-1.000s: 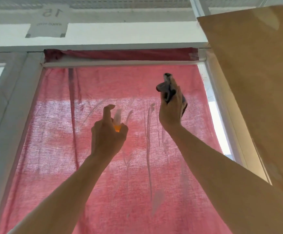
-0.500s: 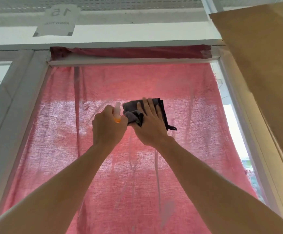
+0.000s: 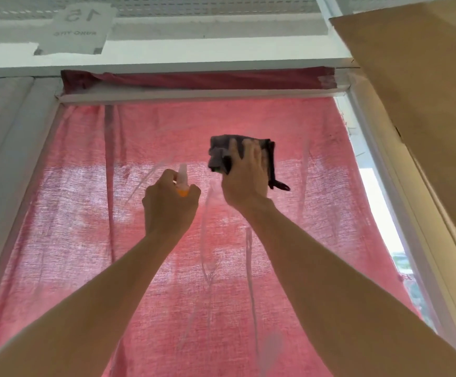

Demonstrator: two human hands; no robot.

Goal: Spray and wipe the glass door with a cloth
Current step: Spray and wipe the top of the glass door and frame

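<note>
The glass door (image 3: 330,213) fills the view, with a red curtain behind the pane and wet streaks running down it. My left hand (image 3: 168,210) is closed around a small spray bottle (image 3: 182,180) with a clear top and orange liquid, held up close to the glass. My right hand (image 3: 244,178) presses a dark grey cloth (image 3: 221,148) flat against the pane, just right of and above the bottle. Most of the bottle is hidden inside my fist.
A white door frame (image 3: 17,164) borders the pane on the left, top and right. A brown board (image 3: 422,104) leans in at the upper right. A paper label marked 15 (image 3: 80,25) is taped above the door. A bright gap (image 3: 379,213) shows beside the curtain.
My right hand brought the cloth down from the upper right onto the glass beside the bottle, then slid it up and right. My left hand has kept hold of the bottle.
</note>
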